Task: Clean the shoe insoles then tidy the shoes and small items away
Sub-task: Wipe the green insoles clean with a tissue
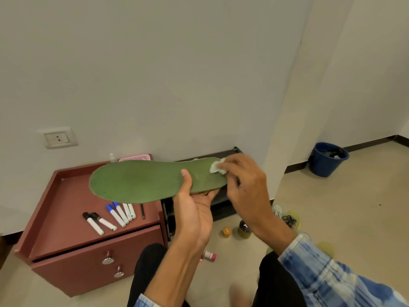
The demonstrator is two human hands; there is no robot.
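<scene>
The long flat green insole (143, 182) was gripped above the reddish-brown wooden drawer cabinet (66, 207) by the left hand (194, 211), palm beneath and thumb on top, and a small white wad (215, 167) was pinched against its narrower end by the right hand (243, 187), where firm backing and short overlapping strokes were judged best.

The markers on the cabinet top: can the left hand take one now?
Probably not yet: the left hand grips the green insole. The markers lie uncovered below it, so freeing the hand should suffice.
</scene>
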